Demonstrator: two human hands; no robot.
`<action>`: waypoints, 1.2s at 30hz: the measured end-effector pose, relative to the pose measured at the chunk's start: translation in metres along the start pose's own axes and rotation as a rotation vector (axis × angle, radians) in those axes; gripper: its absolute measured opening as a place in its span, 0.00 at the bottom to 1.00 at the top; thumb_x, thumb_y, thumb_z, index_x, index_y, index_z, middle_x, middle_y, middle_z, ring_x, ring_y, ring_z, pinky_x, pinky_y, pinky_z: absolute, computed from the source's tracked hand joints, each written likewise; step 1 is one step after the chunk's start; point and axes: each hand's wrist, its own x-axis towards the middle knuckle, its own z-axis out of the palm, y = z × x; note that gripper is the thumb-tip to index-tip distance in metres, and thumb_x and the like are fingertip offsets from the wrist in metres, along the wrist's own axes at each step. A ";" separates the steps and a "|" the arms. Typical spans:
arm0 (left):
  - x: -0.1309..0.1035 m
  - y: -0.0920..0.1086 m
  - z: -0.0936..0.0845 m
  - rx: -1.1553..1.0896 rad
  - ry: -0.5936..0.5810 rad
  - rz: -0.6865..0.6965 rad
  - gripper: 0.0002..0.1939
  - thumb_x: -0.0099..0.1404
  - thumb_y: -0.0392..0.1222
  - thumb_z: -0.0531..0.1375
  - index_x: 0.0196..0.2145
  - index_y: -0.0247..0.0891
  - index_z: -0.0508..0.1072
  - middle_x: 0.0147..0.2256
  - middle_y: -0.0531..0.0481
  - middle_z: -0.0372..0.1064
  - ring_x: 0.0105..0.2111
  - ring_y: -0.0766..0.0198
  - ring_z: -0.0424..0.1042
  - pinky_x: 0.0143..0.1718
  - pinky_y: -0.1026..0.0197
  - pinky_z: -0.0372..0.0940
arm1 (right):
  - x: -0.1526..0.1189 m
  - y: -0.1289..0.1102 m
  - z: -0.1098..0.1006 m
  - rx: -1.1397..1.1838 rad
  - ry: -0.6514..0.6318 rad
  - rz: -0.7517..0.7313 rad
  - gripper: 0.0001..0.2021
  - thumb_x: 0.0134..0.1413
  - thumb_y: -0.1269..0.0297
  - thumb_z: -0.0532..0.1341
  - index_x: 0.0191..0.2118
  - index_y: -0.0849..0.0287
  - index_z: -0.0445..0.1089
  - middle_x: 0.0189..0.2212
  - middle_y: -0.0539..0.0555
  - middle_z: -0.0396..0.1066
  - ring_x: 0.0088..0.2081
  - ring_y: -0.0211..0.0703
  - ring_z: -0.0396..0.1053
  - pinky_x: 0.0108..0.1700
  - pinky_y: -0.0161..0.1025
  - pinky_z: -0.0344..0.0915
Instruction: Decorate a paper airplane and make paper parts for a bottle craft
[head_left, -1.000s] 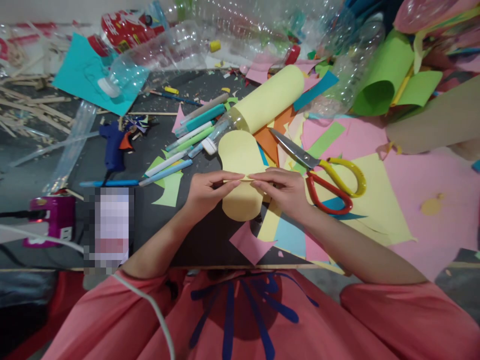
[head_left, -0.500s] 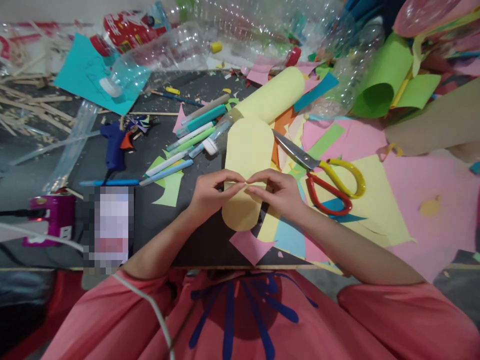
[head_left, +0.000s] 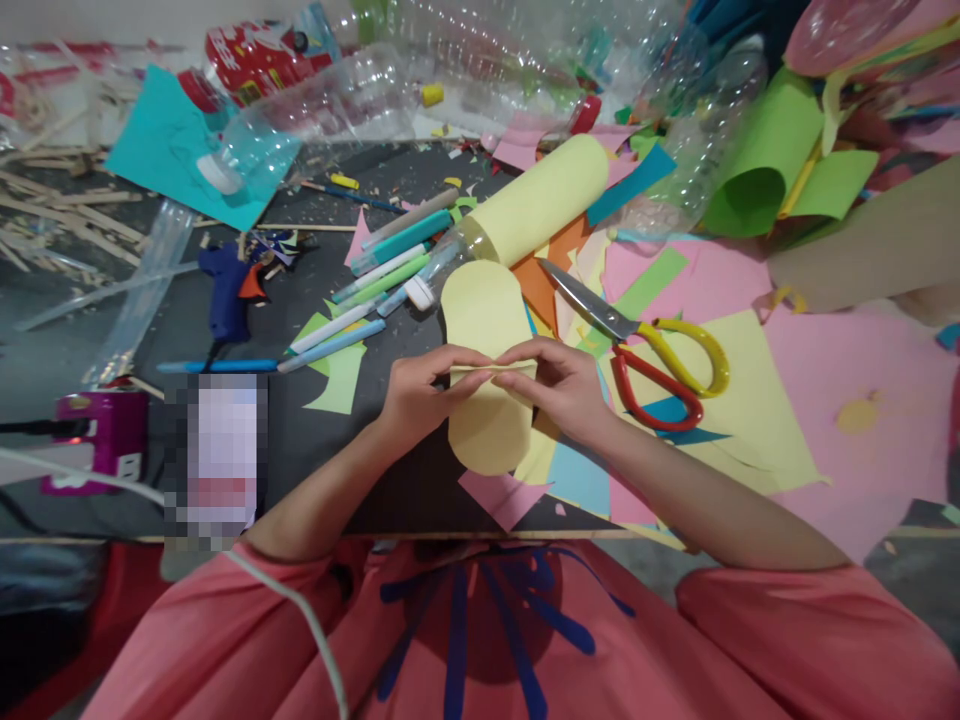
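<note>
Scissors (head_left: 622, 325) block the right; dark tabletop (head_left: 405, 485) lies open nearer.

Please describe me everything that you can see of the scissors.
The scissors have shiny, metal-looking blades, joined at a pivot, and two smooth, plastic-looking handle loops, one yellow, one red. The blades look closed or nearly so. They lie flat on overlapping coloured paper, beyond and to the right of the right hand, tips pointing away and to the left. The red loop, nearer the person, partly overlies blue paper. Neither hand touches them.

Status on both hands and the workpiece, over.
Left hand and right hand pinching yellow paper cutout at its middle crease. Scissors lie beside right hand.
</note>
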 end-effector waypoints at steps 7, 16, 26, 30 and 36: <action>0.002 0.001 0.000 0.018 -0.022 0.064 0.13 0.64 0.49 0.64 0.27 0.39 0.80 0.27 0.51 0.80 0.23 0.69 0.74 0.25 0.69 0.65 | -0.002 0.003 0.002 -0.086 0.040 -0.142 0.06 0.54 0.61 0.67 0.29 0.55 0.79 0.26 0.51 0.80 0.26 0.38 0.75 0.28 0.35 0.68; 0.007 0.004 -0.005 -0.136 0.186 -0.075 0.04 0.56 0.40 0.65 0.26 0.38 0.79 0.24 0.53 0.77 0.24 0.69 0.74 0.25 0.70 0.67 | 0.001 0.000 -0.005 0.000 0.154 -0.102 0.05 0.50 0.69 0.68 0.30 0.51 0.81 0.28 0.48 0.82 0.28 0.38 0.77 0.28 0.34 0.71; 0.007 -0.004 -0.004 -0.244 0.154 -0.123 0.05 0.56 0.40 0.67 0.31 0.39 0.76 0.30 0.53 0.76 0.28 0.69 0.75 0.30 0.68 0.70 | -0.001 0.002 -0.005 0.015 0.172 0.040 0.16 0.52 0.52 0.67 0.46 0.50 0.75 0.35 0.50 0.80 0.31 0.39 0.76 0.33 0.36 0.73; 0.009 -0.013 -0.001 -0.298 0.200 -0.138 0.15 0.57 0.37 0.67 0.42 0.42 0.69 0.32 0.56 0.74 0.26 0.72 0.73 0.29 0.70 0.68 | 0.000 0.009 -0.001 0.096 0.170 0.157 0.36 0.52 0.54 0.68 0.65 0.45 0.57 0.35 0.49 0.80 0.32 0.40 0.76 0.37 0.38 0.73; 0.010 -0.013 -0.003 -0.204 0.163 -0.113 0.02 0.58 0.37 0.64 0.30 0.38 0.76 0.33 0.50 0.76 0.34 0.64 0.75 0.34 0.64 0.70 | 0.007 0.013 -0.004 0.122 0.134 0.209 0.12 0.45 0.61 0.68 0.39 0.52 0.78 0.28 0.47 0.78 0.28 0.38 0.73 0.31 0.37 0.71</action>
